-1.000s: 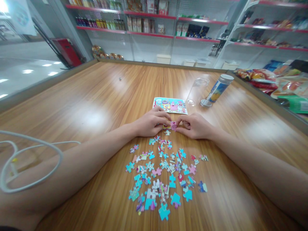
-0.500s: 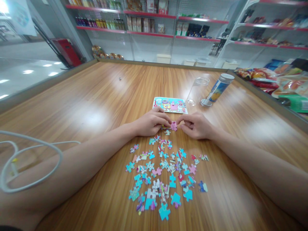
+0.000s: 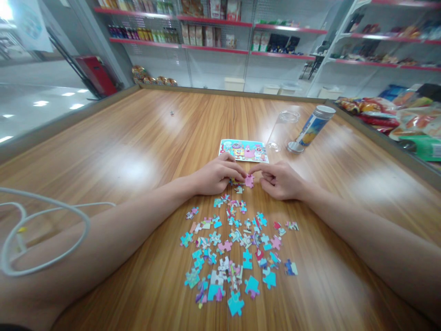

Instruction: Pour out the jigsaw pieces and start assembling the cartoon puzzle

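Note:
My left hand (image 3: 215, 176) and my right hand (image 3: 279, 180) meet over the wooden table (image 3: 138, 151), fingers curled. Between their fingertips sits a pink jigsaw piece (image 3: 249, 181), pinched by both hands and low against the table, beside a small joined bit partly hidden under my left fingers. Just beyond the hands lies a colourful cartoon reference picture (image 3: 244, 150). Nearer to me, several loose jigsaw pieces (image 3: 234, 250), mostly turquoise and pink, are scattered over the table.
A clear plastic tube (image 3: 280, 130) and a printed tube with a metal lid (image 3: 312, 128) lie at the back right. A white cable (image 3: 44, 230) loops at the left. Snack packets (image 3: 396, 115) line the right edge; shop shelves stand behind.
The pink piece has come down from a raised, tilted hold to lie almost flat on the table between my fingertips. Both hands have barely shifted.

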`<action>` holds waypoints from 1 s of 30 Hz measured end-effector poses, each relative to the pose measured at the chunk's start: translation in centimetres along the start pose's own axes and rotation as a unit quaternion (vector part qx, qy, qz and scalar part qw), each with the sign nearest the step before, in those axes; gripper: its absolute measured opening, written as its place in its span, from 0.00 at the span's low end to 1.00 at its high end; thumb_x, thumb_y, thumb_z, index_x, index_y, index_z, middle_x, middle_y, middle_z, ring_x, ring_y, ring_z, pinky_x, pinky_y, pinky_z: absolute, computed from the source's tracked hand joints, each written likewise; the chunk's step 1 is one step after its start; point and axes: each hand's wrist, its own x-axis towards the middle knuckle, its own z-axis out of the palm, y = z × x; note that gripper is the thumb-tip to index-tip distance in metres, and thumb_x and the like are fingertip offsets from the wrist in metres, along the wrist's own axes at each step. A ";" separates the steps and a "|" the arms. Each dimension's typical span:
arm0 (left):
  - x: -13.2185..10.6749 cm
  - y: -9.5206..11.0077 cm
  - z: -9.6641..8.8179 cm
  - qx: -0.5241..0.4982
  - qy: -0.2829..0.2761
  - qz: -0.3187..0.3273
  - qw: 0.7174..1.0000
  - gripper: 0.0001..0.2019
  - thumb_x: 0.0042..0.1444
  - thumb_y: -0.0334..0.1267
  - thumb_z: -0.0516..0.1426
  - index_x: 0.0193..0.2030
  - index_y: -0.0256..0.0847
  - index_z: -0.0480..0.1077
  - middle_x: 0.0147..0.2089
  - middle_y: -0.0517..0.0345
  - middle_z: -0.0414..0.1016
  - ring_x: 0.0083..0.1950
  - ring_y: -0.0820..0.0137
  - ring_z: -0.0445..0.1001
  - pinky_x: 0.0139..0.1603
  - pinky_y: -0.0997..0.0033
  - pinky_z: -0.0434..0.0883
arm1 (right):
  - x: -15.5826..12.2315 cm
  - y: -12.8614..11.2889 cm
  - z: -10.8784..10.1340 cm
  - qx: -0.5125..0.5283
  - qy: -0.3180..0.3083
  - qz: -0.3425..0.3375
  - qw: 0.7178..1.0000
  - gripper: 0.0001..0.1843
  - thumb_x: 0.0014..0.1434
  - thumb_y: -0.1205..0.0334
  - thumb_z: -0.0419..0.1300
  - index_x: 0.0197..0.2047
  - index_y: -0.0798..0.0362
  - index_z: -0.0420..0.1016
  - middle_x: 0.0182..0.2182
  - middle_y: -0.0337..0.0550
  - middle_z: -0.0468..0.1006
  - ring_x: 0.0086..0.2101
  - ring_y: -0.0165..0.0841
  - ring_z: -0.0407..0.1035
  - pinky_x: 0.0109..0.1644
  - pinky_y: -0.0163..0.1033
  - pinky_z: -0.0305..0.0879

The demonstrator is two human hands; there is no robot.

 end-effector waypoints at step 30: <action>-0.3 -0.3 -0.2 0.037 0.057 -0.045 0.997 0.21 0.49 0.17 0.52 0.35 0.43 0.81 0.39 0.56 0.79 0.45 0.65 0.69 0.52 0.59 0.70 | 0.3 -0.6 0.3 -0.015 -0.022 0.020 0.999 0.11 0.62 0.60 0.59 0.44 0.52 0.79 0.16 0.29 0.58 0.18 0.24 0.52 0.26 0.32 0.48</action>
